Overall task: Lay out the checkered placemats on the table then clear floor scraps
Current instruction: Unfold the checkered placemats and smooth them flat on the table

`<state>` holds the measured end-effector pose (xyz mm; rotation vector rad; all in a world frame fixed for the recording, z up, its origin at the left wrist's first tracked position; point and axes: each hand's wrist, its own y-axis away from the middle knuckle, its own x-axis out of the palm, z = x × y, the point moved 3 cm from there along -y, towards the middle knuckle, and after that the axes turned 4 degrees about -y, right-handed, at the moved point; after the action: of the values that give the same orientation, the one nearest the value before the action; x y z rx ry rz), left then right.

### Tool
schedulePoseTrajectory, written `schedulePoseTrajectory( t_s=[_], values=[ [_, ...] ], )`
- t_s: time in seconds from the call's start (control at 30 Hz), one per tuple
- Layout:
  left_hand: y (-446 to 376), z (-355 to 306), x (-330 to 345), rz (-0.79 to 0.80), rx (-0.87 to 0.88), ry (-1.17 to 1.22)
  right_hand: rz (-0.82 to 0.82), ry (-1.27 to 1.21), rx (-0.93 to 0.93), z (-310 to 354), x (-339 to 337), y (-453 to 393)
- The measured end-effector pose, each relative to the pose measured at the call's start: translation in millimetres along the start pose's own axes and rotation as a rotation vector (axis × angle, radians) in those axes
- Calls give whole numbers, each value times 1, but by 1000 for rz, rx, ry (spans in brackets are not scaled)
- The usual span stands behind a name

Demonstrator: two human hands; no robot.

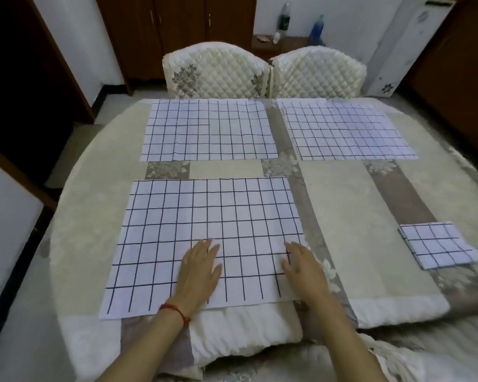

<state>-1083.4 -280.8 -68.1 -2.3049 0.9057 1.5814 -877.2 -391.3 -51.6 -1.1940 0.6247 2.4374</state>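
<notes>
Near right of table (342, 216): bare cloth between near placemat (204, 216) and folded placemat (440, 245).
Far half: two spread placemats (209, 130) (348, 130), narrow gap between.
Far edge: two chair backs (215, 70) (319, 73).

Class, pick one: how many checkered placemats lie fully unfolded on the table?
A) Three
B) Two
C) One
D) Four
A: two unfolded placemats lie at the far side, one under both hands, and a fourth is still folded.
</notes>
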Motion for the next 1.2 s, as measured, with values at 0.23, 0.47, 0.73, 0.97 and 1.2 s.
schedulePoseTrajectory(
  t_s=[0.23,0.47,0.73,0.97,1.2],
  values=[
    [1,-95,14,44,231,100,-175,-154,145,-69,-82,50],
    [-35,-232,47,37,347,64,-353,-293,285,-183,-197,50],
    [-72,-369,115,100,238,68,-304,-147,286,-297,-292,4],
    [-110,-422,147,125,76,162,-121,-86,381,-363,-280,-30],
    [-161,-447,166,139,-60,270,-163,-1,425,-374,-266,-54]
  ],
)
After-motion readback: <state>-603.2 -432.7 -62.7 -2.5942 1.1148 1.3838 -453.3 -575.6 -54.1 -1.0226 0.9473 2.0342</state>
